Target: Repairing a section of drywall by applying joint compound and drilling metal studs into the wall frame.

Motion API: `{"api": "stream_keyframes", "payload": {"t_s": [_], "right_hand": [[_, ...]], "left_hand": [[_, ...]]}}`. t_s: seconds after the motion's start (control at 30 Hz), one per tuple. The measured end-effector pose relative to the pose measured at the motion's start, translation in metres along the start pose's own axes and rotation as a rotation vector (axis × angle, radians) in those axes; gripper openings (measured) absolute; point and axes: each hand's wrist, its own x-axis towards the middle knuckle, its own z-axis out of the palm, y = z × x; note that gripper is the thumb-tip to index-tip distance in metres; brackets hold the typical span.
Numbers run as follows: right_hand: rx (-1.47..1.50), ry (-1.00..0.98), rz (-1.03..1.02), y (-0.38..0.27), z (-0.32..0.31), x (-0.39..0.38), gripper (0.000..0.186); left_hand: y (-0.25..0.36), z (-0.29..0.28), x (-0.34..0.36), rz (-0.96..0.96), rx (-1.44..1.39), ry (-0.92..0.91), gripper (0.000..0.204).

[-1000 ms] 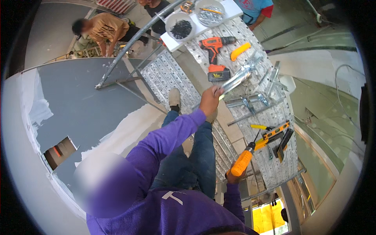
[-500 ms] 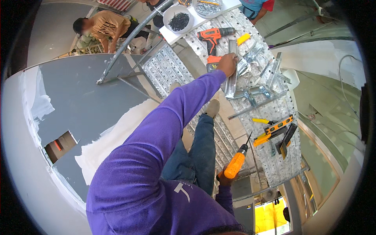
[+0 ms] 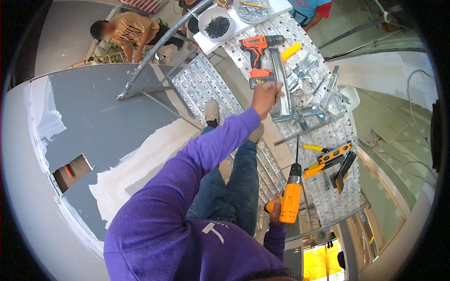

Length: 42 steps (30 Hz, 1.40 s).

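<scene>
My right hand (image 3: 276, 206) is wrapped round the grip of an orange cordless drill (image 3: 291, 202), whose long thin bit points away from me, beside the platform. My left hand (image 3: 266, 98) reaches forward with its fingers curled at the near-left edge of a long metal channel (image 3: 280, 79). Whatever those fingers hold, if anything, is hidden. The channel lies on a perforated metal platform (image 3: 323, 206). Left of the channel lies a red-and-black drill (image 3: 255, 49) with its battery attached. A yellow-handled tool (image 3: 291, 51) is on its right.
Metal brackets (image 3: 304, 117) and offcuts lie past the channel. Nearer are an orange spirit level (image 3: 335, 152) and other yellow-and-black tools. Tubs of black screws (image 3: 217, 27) and silver fasteners (image 3: 252, 10) stand on a white board. Bent scaffold tube (image 3: 154, 51) runs at left; co-workers stand beyond.
My left hand has drawn back toward me and slightly left. The metal channel has turned a little. My right hand has raised the drill, and its bit now points more directly away.
</scene>
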Motion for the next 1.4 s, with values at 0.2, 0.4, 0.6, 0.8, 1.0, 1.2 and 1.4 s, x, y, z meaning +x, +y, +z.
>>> {"api": "stream_keyframes", "payload": {"t_s": [0.2, 0.4, 0.6, 0.8, 1.0, 1.2, 1.4], "right_hand": [[-0.132, 0.003, -0.036, -0.05, 0.024, 0.034, 0.032], [-0.082, 0.047, -0.008, -0.073, 0.045, 0.036, 0.03], [-0.486, 0.146, -0.206, -0.071, 0.047, 0.024, 0.025], [-0.264, 0.025, -0.082, -0.076, 0.043, 0.021, 0.015], [-0.348, 0.033, -0.125, -0.076, 0.041, 0.023, 0.016], [-0.122, -0.031, 0.018, -0.066, 0.047, 0.024, 0.019], [0.077, -0.034, 0.215, -0.078, 0.054, 0.027, 0.02]], "left_hand": [[-0.019, -0.014, -0.07, -0.304, -0.285, 0.031, 0.017], [-0.026, -0.03, -0.09, -0.441, -0.468, 0.164, 0.021], [-0.043, -0.044, -0.099, -0.441, -0.367, 0.233, 0.025], [-0.036, -0.047, -0.107, -0.523, -0.404, 0.172, 0.028], [-0.034, -0.058, -0.103, -0.568, -0.464, 0.049, 0.025], [-0.03, -0.066, -0.106, -0.469, -0.65, -0.001, 0.023], [-0.021, -0.063, -0.108, -0.342, -0.752, -0.121, 0.023]]}}
